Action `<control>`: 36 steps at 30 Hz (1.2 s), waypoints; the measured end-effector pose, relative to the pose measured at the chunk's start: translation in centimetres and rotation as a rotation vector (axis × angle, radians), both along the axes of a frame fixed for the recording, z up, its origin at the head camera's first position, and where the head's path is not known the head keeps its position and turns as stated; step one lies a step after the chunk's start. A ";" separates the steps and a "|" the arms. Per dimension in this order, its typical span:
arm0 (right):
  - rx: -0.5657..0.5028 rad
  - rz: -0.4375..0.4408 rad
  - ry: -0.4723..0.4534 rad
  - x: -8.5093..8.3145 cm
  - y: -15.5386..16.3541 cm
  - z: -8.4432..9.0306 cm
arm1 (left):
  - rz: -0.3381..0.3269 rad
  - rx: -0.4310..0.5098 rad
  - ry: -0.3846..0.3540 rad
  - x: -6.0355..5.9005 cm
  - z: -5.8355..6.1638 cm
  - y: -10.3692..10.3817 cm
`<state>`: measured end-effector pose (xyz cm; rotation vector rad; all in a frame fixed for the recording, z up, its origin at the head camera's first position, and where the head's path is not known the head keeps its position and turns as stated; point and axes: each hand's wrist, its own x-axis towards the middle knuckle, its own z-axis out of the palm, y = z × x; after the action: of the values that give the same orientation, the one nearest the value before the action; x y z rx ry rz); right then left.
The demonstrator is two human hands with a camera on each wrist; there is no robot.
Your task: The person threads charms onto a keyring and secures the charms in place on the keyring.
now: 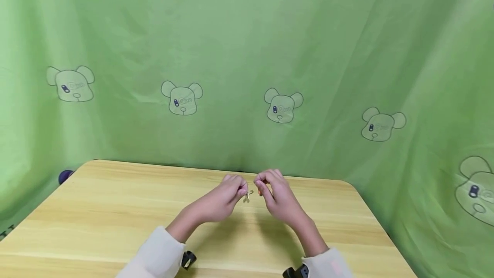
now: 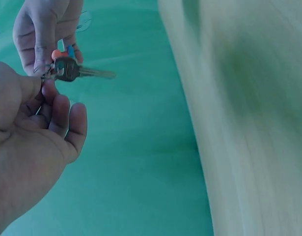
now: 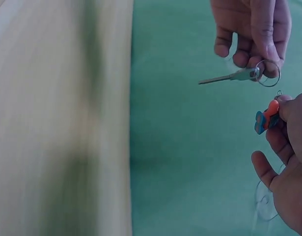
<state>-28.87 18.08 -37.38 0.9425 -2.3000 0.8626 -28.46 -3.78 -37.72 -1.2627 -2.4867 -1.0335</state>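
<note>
Green bear-printed fabric (image 1: pixel 231 33) hangs behind; the left hand (image 1: pixel 225 198) pinches a thin round metal ring (image 3: pixel 280 76) bearing a silvery key (image 3: pixel 245 74), the right hand (image 1: pixel 281 198) a small orange-and-blue charm (image 3: pixel 270 112).

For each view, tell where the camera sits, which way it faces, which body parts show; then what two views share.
Head: on the head, looking forward and down at table and curtain; left hand, right hand, forearms and sleeves show.
Left wrist: on that wrist, facing towards the key; both hands show, the left nearer.
Right wrist: on that wrist, facing towards the coloured charm; both hands show, the right nearer.
Both wrist views share key and charm.
</note>
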 end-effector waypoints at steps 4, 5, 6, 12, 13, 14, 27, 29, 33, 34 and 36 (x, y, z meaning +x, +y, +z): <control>0.004 0.032 0.037 0.9 -1.0 0.7 | -0.012 0.009 -0.001 0.9 0.4 -0.7; 0.006 0.040 0.045 1.1 -1.2 0.8 | -0.015 0.007 0.001 1.0 0.4 -0.9; 0.011 0.048 0.054 1.3 -1.3 1.0 | -0.018 0.005 0.000 1.2 0.5 -1.0; 0.054 0.075 0.115 2.2 -2.0 1.5 | -0.010 -0.001 0.009 2.1 0.8 -1.7; 0.061 0.078 0.126 2.3 -2.0 1.6 | -0.006 0.000 0.013 2.1 0.8 -1.8; 0.067 0.081 0.136 2.3 -2.1 1.6 | -0.001 0.002 0.016 2.2 0.9 -1.9; 0.114 0.119 0.199 2.7 -2.8 2.2 | 0.029 -0.004 0.124 2.6 1.5 -2.6; 0.113 0.119 0.202 2.7 -2.8 2.2 | 0.036 -0.004 0.135 2.5 1.6 -2.6; 0.105 0.122 0.208 2.8 -2.8 2.3 | 0.049 -0.005 0.148 2.5 1.7 -2.5; 0.103 0.122 0.209 2.8 -2.8 2.3 | 0.052 -0.005 0.152 2.5 1.8 -2.4; 0.098 0.124 0.210 2.8 -2.8 2.3 | 0.057 -0.006 0.160 2.5 1.8 -2.4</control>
<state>-26.05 15.28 -35.10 1.1709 -2.1375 0.6697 -25.95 -6.17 -35.95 -1.2172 -2.3926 -0.8754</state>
